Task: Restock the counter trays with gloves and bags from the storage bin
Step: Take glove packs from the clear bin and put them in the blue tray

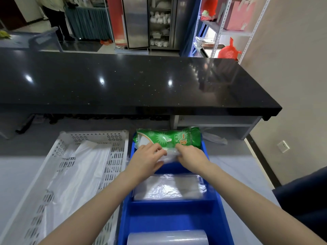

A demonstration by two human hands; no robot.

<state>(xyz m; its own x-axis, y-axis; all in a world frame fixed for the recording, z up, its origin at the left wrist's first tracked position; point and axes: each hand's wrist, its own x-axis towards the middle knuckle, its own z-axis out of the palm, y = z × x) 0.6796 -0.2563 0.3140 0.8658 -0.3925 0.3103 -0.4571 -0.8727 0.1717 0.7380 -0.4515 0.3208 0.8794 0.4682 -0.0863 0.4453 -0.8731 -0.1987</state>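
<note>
A blue divided tray (174,208) lies in front of me. A green glove packet (169,137) rests across its far end. My left hand (147,159) and my right hand (192,157) both pinch a small bundle of clear plastic gloves (169,154) in the far compartment, just below the packet. The middle compartment holds a flat stack of clear bags (169,189). A roll of clear bags (167,237) lies in the near compartment. To the left, a white perforated bin (116,156) holds white plastic bags (77,174).
A black stone counter (123,82) runs across behind the trays, with a grey shelf under its right end. A loose clear bag (215,137) lies right of the blue tray. A person stands far back left. A dark blue chair edge (304,190) is at the right.
</note>
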